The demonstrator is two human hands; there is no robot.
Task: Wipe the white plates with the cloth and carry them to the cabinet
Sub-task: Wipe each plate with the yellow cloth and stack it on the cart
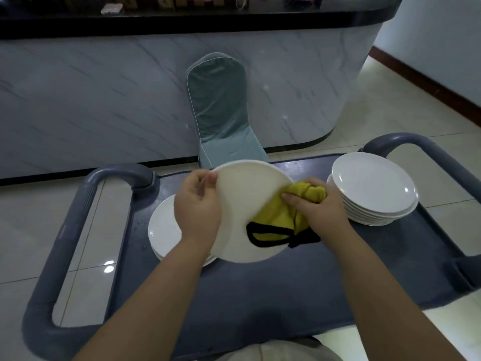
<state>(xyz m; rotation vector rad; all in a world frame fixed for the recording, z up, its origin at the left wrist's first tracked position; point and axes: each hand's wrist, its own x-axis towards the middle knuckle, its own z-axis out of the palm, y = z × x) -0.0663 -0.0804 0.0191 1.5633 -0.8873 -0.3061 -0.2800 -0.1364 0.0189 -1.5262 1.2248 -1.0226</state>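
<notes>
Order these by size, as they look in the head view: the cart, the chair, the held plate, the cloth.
1. cart
2. held plate and chair: they look alike, and the plate is nearer the camera, so not ranked
3. cloth

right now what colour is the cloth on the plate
Yellow with a black edging, seen in the head view: the cloth is pressed on the held plate by the right hand.

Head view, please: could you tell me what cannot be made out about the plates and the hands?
Left stack: head view; the held plate and left hand cover most of it, so its count is unknown.
Held plate's far face: turned away from the camera.
Right hand: fingertips partly hidden in the yellow cloth.
Counter items: cut by the top edge, blurred.
</notes>
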